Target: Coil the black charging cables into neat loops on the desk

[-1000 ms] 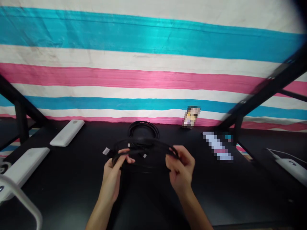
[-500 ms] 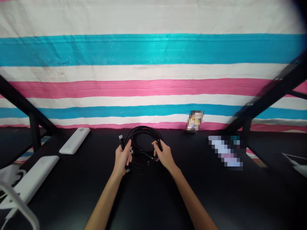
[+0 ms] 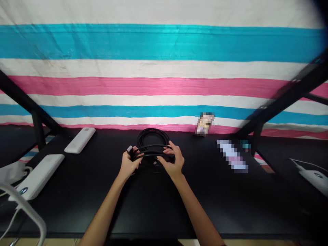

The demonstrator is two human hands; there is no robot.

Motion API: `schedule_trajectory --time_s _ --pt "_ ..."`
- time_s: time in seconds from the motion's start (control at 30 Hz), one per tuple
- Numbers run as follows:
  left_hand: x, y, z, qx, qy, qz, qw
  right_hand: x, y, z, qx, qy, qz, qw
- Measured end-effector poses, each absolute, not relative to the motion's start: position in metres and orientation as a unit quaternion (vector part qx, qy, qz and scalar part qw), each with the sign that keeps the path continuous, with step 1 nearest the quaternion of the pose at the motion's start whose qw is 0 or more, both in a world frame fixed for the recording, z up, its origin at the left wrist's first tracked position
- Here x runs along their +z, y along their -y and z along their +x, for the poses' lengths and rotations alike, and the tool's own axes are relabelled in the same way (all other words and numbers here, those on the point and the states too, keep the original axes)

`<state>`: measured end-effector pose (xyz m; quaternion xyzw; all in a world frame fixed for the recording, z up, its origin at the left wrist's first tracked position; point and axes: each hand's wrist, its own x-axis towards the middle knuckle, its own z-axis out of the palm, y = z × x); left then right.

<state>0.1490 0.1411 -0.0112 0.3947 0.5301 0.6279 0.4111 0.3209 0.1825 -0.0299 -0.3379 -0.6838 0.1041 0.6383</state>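
Flattened in its arc since half a second ago: one black cable (image 3: 151,153), gripped at either side by left hand (image 3: 130,164) and right hand (image 3: 174,160) above the black table (image 3: 151,208). Behind, one black coil (image 3: 153,131); to the left, two white slabs (image 3: 80,140).

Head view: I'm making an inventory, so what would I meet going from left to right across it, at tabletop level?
Nearer white power bank → farther white power bank → left hand → held black cable → right hand → pixelated upright item → pixelated flat strip → corded white power bank.
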Motion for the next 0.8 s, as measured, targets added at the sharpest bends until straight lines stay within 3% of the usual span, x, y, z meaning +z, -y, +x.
schedule_trajectory --time_s 0.2,0.47,0.6,0.8 --pt "-0.004 -0.136 0.146 0.594 -0.528 0.410 0.448 -0.028 -0.178 0.322 0.178 0.695 -0.388 0.578" --pt "-0.023 -0.134 0.140 0.542 -0.509 0.374 0.554 -0.035 -0.180 0.320 0.186 0.667 -0.456 0.558" --pt "-0.022 -0.138 0.145 0.601 -0.497 0.311 0.543 -0.039 -0.189 0.321 0.229 0.657 -0.470 0.543" --pt "-0.010 -0.153 0.163 0.691 -0.479 0.210 0.500 -0.041 -0.198 0.318 0.408 0.645 -0.417 0.493"
